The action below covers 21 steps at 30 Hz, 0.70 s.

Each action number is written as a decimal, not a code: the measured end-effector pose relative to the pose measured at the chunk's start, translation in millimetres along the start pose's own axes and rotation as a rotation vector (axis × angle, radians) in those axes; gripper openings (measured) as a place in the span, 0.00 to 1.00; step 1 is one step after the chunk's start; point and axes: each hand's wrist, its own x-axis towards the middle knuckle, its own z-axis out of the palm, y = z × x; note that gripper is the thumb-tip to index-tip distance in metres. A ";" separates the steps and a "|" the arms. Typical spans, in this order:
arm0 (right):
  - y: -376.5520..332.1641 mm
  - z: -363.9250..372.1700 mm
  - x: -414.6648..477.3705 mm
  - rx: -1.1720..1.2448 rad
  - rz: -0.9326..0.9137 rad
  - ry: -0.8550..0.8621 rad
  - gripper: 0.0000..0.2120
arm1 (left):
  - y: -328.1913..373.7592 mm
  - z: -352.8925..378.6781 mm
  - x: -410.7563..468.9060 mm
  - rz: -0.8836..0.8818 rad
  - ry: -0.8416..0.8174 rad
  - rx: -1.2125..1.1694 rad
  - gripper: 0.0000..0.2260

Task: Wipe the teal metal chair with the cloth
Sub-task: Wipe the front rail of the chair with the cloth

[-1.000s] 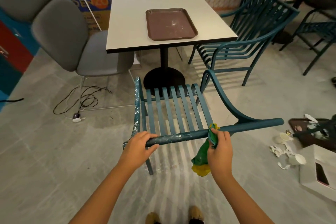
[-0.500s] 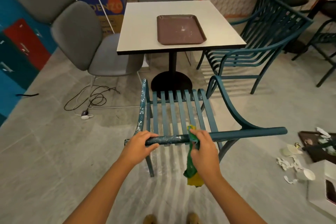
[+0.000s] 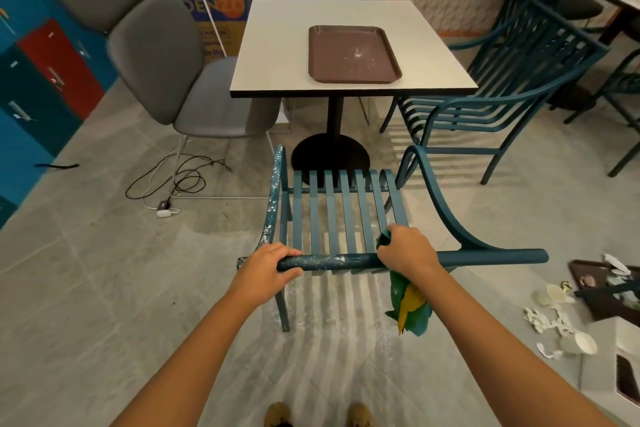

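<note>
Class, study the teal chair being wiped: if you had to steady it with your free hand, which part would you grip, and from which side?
Grip the round top rail of the teal chair near its left end, from above, as the left hand does. The bar is slim enough to wrap, lies level, and that spot stays clear of the right hand working the cloth.

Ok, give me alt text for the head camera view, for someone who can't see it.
Seen from above, a person's right hand presses a green and yellow cloth around the top rail of a teal metal chair, while the left hand grips the rail's white-speckled left end. Beyond stands a white table holding a brown tray.
</note>
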 end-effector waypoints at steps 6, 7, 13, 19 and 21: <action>-30.9 11.6 -4.6 -0.102 -0.129 -0.058 0.15 | -0.2 0.2 -0.5 -0.005 0.000 0.001 0.14; -33.2 10.6 -4.9 -0.067 -0.139 -0.084 0.16 | -0.3 0.2 -0.6 -0.002 0.001 0.000 0.14; -11.7 -9.5 -2.9 0.095 -0.077 -0.119 0.18 | -2.4 0.3 -0.1 0.019 0.004 -0.010 0.14; -8.4 -4.1 -1.3 0.078 -0.011 -0.086 0.15 | -5.5 1.1 1.4 0.030 -0.006 0.001 0.14; -19.6 0.9 -2.2 0.076 -0.022 -0.084 0.14 | -5.8 1.4 1.4 0.039 0.004 0.001 0.14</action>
